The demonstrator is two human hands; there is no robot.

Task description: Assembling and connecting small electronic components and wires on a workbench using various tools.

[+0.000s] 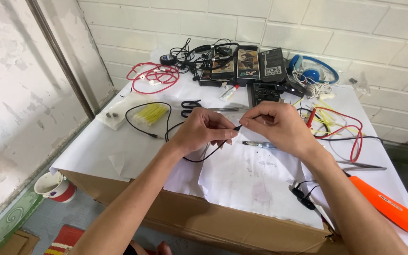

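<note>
Brightness: the scene was bright, in even daylight.
Shadows: only soft, faint ones lay under the hands on the white paper (242,174) covering the tabletop.
Glare: the paper looked nearly washed out.
Focus: the centre was sharp.
Edges: the wall tiles (336,28) curved with wide-lens distortion.
</note>
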